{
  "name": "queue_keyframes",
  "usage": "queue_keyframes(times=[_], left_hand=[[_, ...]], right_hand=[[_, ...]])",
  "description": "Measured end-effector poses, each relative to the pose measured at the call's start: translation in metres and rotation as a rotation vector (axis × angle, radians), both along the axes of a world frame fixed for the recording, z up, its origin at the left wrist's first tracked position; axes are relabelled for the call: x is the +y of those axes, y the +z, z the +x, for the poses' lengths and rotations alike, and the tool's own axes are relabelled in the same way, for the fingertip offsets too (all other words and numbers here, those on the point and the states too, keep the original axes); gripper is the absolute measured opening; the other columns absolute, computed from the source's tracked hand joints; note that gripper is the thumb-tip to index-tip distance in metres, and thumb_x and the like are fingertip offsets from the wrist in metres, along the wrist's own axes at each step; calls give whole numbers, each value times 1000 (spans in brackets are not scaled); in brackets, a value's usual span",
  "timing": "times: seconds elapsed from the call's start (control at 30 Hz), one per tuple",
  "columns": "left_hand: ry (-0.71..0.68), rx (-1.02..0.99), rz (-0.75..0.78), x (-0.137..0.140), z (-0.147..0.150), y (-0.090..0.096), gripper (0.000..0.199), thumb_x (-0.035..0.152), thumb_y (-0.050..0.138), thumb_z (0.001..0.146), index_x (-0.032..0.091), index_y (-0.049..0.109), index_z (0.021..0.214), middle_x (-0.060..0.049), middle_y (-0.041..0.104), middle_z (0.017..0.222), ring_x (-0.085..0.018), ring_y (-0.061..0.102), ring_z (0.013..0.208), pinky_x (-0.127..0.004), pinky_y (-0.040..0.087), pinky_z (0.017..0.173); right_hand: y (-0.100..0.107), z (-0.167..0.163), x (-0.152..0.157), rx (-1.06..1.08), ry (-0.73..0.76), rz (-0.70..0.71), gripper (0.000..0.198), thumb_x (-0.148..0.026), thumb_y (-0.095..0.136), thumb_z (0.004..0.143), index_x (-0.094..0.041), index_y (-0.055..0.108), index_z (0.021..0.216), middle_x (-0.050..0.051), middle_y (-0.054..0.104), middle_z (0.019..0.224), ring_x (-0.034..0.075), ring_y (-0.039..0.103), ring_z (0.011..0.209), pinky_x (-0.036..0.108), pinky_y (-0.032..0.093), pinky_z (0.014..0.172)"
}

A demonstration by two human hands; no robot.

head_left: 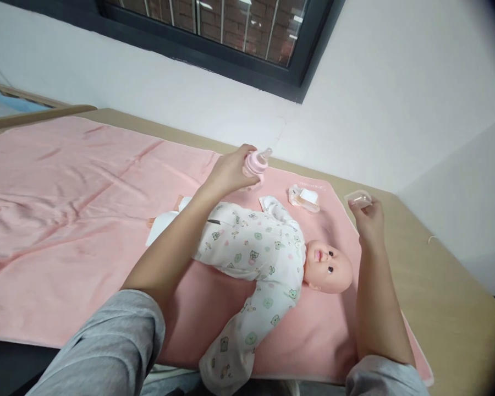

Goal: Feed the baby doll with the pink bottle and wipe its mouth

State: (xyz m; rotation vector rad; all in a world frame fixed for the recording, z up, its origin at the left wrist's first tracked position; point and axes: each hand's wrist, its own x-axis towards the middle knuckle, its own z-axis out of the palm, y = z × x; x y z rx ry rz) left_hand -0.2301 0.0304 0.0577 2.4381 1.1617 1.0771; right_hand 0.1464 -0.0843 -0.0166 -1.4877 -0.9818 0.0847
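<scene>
My left hand [230, 171] is wrapped round a pink baby bottle [256, 166], its clear teat pointing up and to the right. On the right, my right hand [368, 217] pinches a clear bottle cap [360, 198] above the mat's edge. Between my arms a baby doll [256, 242] lies on its back in a white printed suit, head to the right. My left forearm passes over its legs. Beyond the doll's shoulder sits a small open clear wrapper [304, 198] with something white in it; I cannot make out what.
A pink mat [78, 220] with creases covers most of the wooden tabletop [445, 286]. A white wall [355, 110] and a dark-framed window [297, 82] stand behind. At the far left is a wooden rail [45, 114] beside something light blue.
</scene>
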Motion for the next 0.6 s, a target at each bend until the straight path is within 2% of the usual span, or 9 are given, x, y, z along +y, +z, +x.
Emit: queue_keyframes(times=[0.1, 0.2, 0.27, 0.33, 0.47, 0.6], left_hand=[[-75, 66, 102, -36, 10, 9, 73, 31, 62, 73, 17, 41, 141, -6, 69, 107, -28, 64, 98, -38, 42, 91], [-138, 132, 265, -71, 15, 13, 75, 33, 61, 78, 12, 37, 145, -6, 66, 96, -26, 62, 91, -42, 35, 96], [-146, 134, 347, -91, 16, 13, 72, 35, 59, 82, 9, 37, 146, -5, 65, 90, -24, 60, 85, -42, 34, 96], [-152, 137, 393, -104, 17, 11, 72, 36, 59, 84, 8, 36, 146, -3, 63, 83, -22, 58, 79, -41, 33, 94], [-165, 169, 433, -115, 21, 6, 73, 35, 59, 85, 8, 33, 148, -2, 61, 79, -22, 57, 76, -40, 33, 93], [-197, 169, 420, -116, 26, 2, 76, 32, 63, 82, 9, 33, 148, -2, 64, 82, -21, 58, 77, -40, 33, 94]], right_hand=[[33, -37, -17, -24, 236, 105, 60, -43, 81, 66, -28, 53, 117, 6, 63, 119, 22, 63, 109, 45, 50, 96], [54, -78, -38, -24, 442, 123, 60, -40, 81, 70, -31, 53, 122, 5, 63, 121, 23, 63, 115, 45, 50, 100], [62, -100, -51, -10, 522, 131, 63, -39, 80, 72, -31, 51, 127, 6, 63, 122, 25, 63, 116, 47, 50, 103], [67, -118, -63, -15, 542, 156, 63, -39, 79, 73, -33, 51, 130, 5, 62, 124, 25, 62, 117, 49, 49, 105], [71, -142, -74, -65, 488, 210, 62, -38, 77, 76, -37, 50, 133, 5, 54, 133, 25, 57, 123, 51, 48, 107], [65, -154, -73, -224, 475, 154, 68, -44, 74, 78, -39, 45, 140, 5, 49, 143, 27, 51, 131, 51, 45, 110]])
